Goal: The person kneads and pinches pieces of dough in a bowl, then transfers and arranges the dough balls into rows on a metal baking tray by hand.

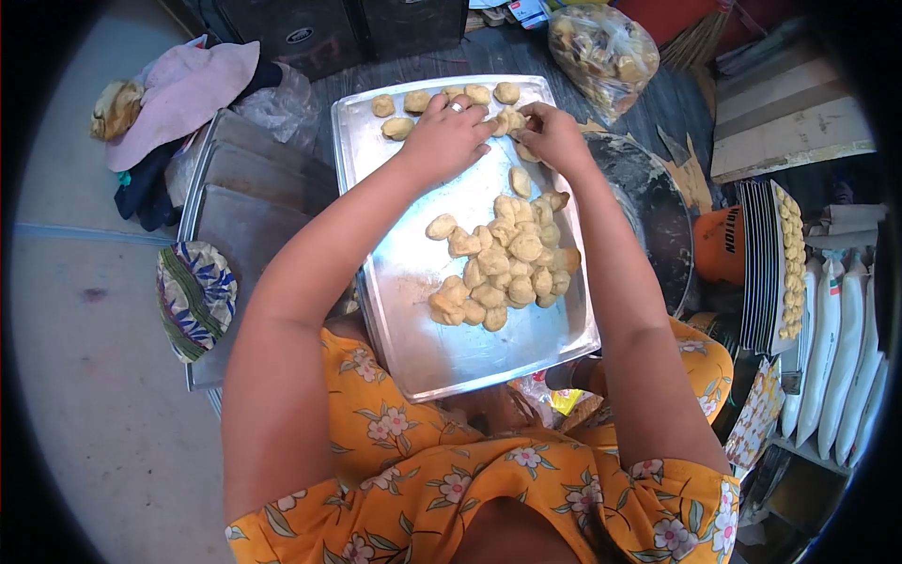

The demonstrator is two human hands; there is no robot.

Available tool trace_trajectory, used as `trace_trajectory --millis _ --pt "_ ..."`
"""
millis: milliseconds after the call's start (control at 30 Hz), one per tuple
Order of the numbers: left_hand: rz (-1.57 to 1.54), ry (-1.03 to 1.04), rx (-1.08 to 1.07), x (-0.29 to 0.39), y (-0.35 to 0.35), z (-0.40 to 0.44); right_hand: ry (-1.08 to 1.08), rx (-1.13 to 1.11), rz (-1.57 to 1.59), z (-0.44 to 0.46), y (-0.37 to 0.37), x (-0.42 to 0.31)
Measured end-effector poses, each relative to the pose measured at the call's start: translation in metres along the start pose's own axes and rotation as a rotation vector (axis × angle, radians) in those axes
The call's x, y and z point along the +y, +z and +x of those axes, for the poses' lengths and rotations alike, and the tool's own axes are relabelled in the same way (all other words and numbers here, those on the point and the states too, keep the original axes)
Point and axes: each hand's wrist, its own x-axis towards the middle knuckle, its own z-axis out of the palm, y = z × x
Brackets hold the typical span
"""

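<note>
A metal tray (pixel 404 348) rests on my lap, holding a heap of lumpy, tan dough balls (pixel 503 258). Along its far edge more balls lie in loose rows, among them one dough ball (pixel 397 129) at the left. My left hand (pixel 443 141), with a ring on one finger, is over this far row. Its thumb and index finger are apart, and the index fingertip is close to a dough ball (pixel 509 121). My right hand (pixel 552 139) pinches that same ball between thumb and fingers. Some balls beneath my hands are partly hidden.
To the right are a large dark round pan (pixel 648 216), an orange bucket (pixel 720 246) and stacked trays (pixel 759 268). A filled plastic bag (pixel 601 54) sits beyond the tray. On the left lie a pink hat (pixel 193 103) and a patterned cloth (pixel 195 301).
</note>
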Motion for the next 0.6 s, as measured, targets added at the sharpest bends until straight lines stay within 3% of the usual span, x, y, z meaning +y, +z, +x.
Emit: trace_trajectory --millis 67,167,267,367,467,567,600 --pt "0.083 -0.057 -0.039 0.003 -0.003 0.006 0.057 0.069 0.0 0.004 -0.004 0.01" --pt "0.022 -0.044 0.075 0.005 0.0 0.011 -0.012 0.136 0.078 0.003 0.004 0.022" --pt "0.066 -0.033 -0.071 0.004 0.006 0.017 -0.166 0.189 -0.07 -0.001 0.009 0.016" --pt "0.163 -0.031 0.02 -0.001 0.008 0.023 -0.145 0.197 0.037 -0.003 0.009 0.021" --pt "0.01 -0.003 -0.019 -0.003 0.004 0.025 0.014 0.156 0.252 -0.022 -0.001 0.011" --pt "-0.018 -0.065 -0.111 -0.001 -0.004 0.027 -0.038 -0.061 0.074 -0.041 -0.01 0.011" --pt "-0.048 -0.058 -0.029 -0.002 -0.003 0.026 -0.019 -0.047 0.057 -0.044 -0.011 0.01"
